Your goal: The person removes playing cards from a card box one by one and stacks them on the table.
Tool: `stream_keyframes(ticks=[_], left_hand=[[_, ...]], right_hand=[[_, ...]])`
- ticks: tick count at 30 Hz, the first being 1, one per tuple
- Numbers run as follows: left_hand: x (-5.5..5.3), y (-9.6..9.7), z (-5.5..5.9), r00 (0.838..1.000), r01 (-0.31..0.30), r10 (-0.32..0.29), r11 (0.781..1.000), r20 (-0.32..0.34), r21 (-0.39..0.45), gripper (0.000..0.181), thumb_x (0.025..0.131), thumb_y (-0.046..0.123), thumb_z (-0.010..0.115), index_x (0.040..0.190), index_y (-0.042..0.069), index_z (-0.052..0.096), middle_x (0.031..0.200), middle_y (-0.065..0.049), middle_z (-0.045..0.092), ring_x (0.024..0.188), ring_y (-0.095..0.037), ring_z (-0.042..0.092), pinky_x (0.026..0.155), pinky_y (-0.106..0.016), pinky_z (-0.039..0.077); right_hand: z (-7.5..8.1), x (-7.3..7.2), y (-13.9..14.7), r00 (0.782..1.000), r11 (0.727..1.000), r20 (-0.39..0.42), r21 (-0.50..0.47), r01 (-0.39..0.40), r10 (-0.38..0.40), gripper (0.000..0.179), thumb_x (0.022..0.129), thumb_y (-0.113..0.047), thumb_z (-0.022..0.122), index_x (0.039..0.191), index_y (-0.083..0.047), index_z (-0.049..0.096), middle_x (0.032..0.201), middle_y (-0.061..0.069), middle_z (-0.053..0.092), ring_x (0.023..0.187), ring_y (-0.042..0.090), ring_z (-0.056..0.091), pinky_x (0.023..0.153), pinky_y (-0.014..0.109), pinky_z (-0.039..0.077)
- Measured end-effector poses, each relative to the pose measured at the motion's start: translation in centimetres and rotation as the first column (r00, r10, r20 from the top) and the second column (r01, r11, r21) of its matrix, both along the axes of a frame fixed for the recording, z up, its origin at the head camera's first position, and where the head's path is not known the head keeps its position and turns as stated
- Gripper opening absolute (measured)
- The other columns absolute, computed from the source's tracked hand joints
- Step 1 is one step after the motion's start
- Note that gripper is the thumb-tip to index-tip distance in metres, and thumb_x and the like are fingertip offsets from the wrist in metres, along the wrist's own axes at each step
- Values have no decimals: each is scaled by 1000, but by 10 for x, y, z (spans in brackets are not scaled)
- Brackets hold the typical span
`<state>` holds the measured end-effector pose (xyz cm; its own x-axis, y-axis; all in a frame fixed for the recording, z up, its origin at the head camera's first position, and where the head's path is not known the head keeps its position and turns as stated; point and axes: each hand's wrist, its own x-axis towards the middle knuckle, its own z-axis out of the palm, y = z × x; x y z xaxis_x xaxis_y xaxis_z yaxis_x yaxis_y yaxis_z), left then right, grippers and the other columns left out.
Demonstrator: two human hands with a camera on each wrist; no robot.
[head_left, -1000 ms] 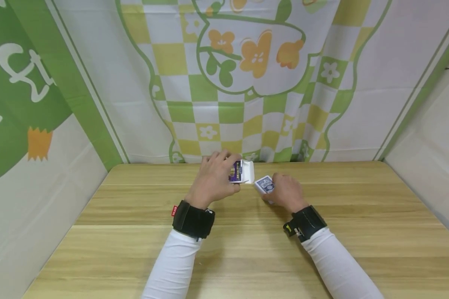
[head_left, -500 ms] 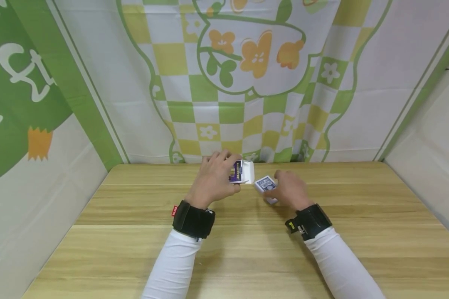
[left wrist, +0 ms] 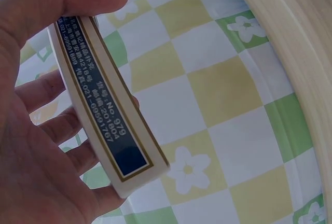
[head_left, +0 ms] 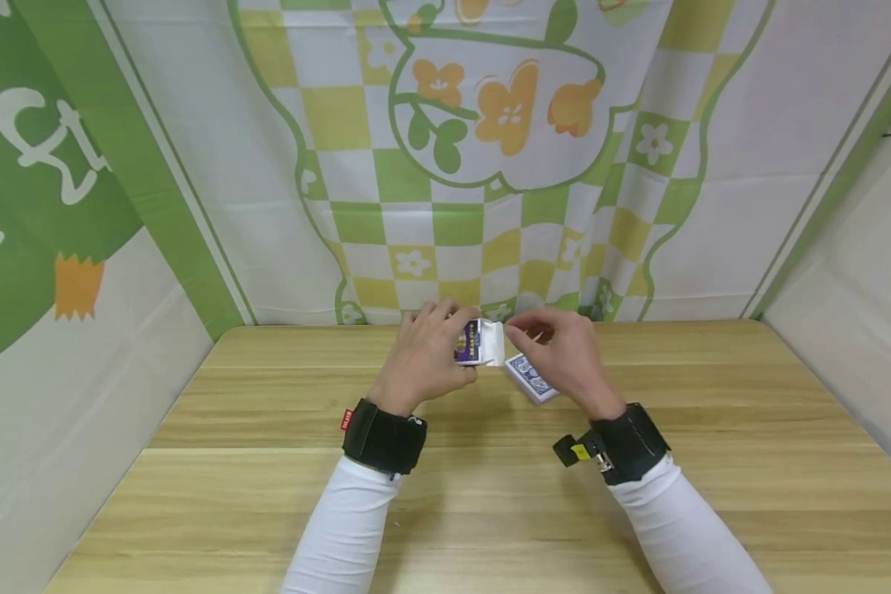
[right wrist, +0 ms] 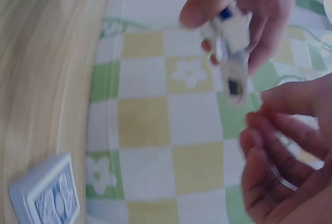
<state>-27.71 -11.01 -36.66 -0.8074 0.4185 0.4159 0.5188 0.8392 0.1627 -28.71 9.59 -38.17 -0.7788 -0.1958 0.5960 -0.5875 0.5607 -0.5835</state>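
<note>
My left hand (head_left: 426, 356) grips a small purple-and-white playing-card box (head_left: 469, 341), thumb on one side and fingers on the other. Its white end flap (head_left: 493, 342) stands open toward the right. Printed writing runs along the narrow side of the box (left wrist: 104, 99) in the left wrist view. Close by the flap, my right hand (head_left: 570, 356) has its fingers bent and its thumb near the index finger, holding nothing. In the right wrist view a small gap separates these fingertips (right wrist: 254, 117) from the flap. Partly under the right hand in the head view lies a blue-backed card deck (head_left: 529, 381).
The deck (right wrist: 52, 195) rests on the wooden table (head_left: 490, 511), near its far edge. Behind that edge hangs a green, yellow and white checked curtain (head_left: 408, 223). More printed cloth encloses the left and right sides.
My right hand has let go of the card deck, leaving it on the table, and has moved up and left to the box's flap. The left hand and box have stayed in place.
</note>
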Motion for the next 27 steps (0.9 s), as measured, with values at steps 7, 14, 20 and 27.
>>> stream_keyframes(ticks=[7, 14, 20, 27], left_hand=[[0, 0, -1, 1000, -2, 2, 1000, -8, -9, 69, 61, 31, 73, 125, 22, 50, 108, 4, 49, 93, -15, 43, 78, -37, 32], [0, 1, 0, 1000, 7, -7, 1000, -18, -12, 69, 62, 31, 73, 126, 21, 50, 109, 3, 49, 93, -16, 43, 79, -37, 33], [1, 3, 0, 999, 28, -28, 999, -22, -15, 66, 62, 30, 72, 124, 22, 51, 108, 4, 48, 92, -15, 42, 80, -39, 33], [2, 4, 0, 999, 35, -36, 999, -33, -14, 66, 62, 30, 72, 123, 22, 50, 109, 3, 49, 94, -17, 44, 82, -40, 33]], right_hand=[[3, 9, -13, 984, 981, 81, -123, -150, 161, 13, 84, -29, 63, 89, -18, 70, 84, -7, 64, 71, 12, 57, 63, 32, 46], [-1, 8, -16, 985, 993, 137, -80, -91, 101, 13, 82, -31, 66, 84, -19, 70, 75, -7, 62, 66, 14, 55, 58, 31, 44], [-3, 7, -17, 975, 994, 215, -99, -34, 54, 20, 77, -38, 69, 81, -17, 69, 75, -6, 63, 67, 15, 57, 59, 31, 45], [-6, 7, -18, 970, 997, 242, -83, -12, 31, 16, 75, -33, 72, 77, -18, 68, 73, -6, 63, 65, 15, 57, 59, 30, 45]])
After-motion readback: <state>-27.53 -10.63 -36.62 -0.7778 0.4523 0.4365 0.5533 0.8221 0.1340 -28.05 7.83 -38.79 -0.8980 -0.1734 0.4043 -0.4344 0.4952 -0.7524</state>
